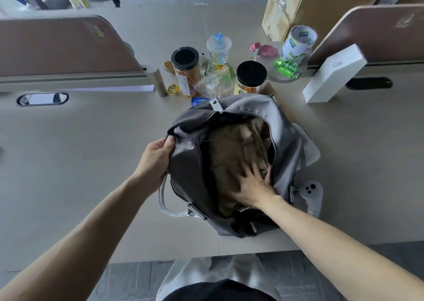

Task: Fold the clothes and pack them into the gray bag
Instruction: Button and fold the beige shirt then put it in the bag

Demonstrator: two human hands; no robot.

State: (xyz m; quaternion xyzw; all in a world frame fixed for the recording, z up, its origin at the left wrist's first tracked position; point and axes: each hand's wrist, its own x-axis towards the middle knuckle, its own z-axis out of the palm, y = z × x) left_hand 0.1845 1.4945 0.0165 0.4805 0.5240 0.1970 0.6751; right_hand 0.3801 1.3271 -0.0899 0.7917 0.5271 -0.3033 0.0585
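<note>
Gray fabric makes up the one bag (190,163), which stands unzipped on the beige table (91,151) right in front of you, near the front edge, its mouth gaping wide and its sides slumped. Inside lies a bundle of tan clothes (234,144), creased and loosely folded, filling most of the opening; how many pieces it holds cannot be told. Your left hand (156,156) grasps the bag's left rim, fingers and thumb curled round the edge of the fabric. Your right hand (252,186) is inside the mouth, flat and released, its fingers straight and spread, pressing down on the clothes without gripping them. One pale gray handle (165,204) loops out at the bag's near left corner, and one light zipper tab (214,103) sticks up at its far end. Just to the right of the bag, one white gadget (312,191) with dark dots lies on the table. Beyond the bag stand two black-lidded jars, the left jar (185,58) and the right jar (251,73), with one clear zip pouch (214,84) between them and one plastic cup (218,46) with a blue straw behind. Farther right are one white box (335,73), one printed canister (298,42) and some green packets (286,67).
</note>
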